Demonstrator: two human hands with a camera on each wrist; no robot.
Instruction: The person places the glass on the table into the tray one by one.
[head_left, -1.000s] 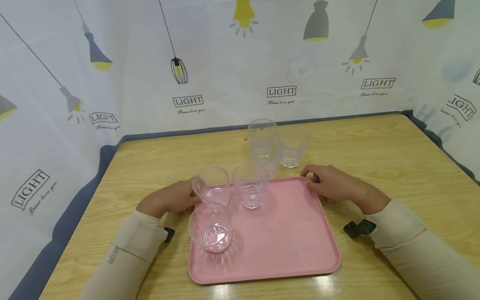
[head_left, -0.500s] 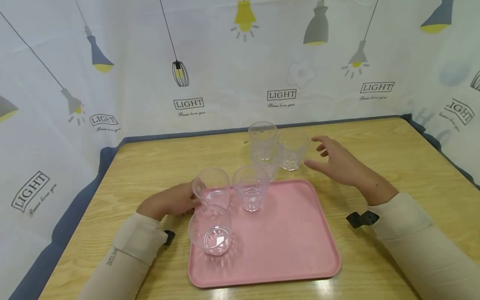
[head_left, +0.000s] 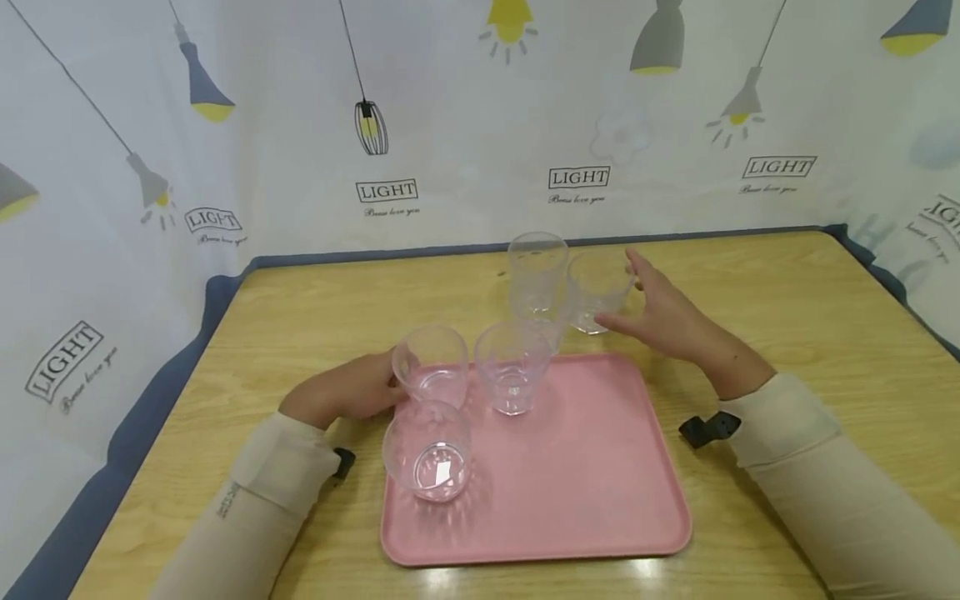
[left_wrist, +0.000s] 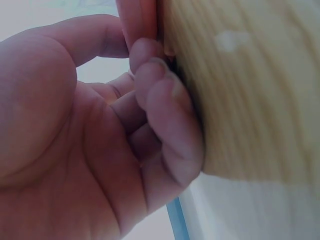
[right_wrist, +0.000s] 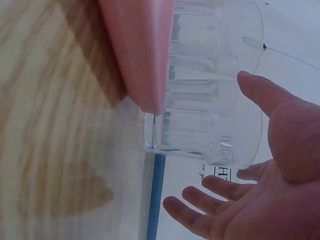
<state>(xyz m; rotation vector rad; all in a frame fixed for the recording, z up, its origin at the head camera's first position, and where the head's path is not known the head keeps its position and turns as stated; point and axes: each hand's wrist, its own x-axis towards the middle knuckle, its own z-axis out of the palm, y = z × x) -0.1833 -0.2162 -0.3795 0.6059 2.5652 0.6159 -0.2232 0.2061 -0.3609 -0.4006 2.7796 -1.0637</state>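
Observation:
At the back right of the table, a clear plastic cup (head_left: pixel 600 287) stands upright beyond the pink tray (head_left: pixel 577 475). My right hand (head_left: pixel 667 321) is beside it, thumb on the near side and fingers spread at its right. In the right wrist view the fingers are extended near the cup (right_wrist: pixel 200 137), not curled round it. My left hand (head_left: pixel 348 390) grips the tray's left edge; the left wrist view has the thumb on the tray (left_wrist: pixel 140 22) and fingers bent beneath its rim. Three clear cups stand on the tray: near left (head_left: pixel 429 454), far left (head_left: pixel 431 367), and far middle (head_left: pixel 513 371).
Two more clear cups stand behind the tray, a farther one (head_left: pixel 537 271) and a nearer one (head_left: pixel 553 329) partly hidden by the cup in front. They are close to the right hand's cup. A patterned curtain (head_left: pixel 480 125) hangs behind the wooden table (head_left: pixel 300 308).
My right hand has let go of the tray's far right corner and moved back and left to the rear right cup, fingers opening. The left hand stays at the tray's edge.

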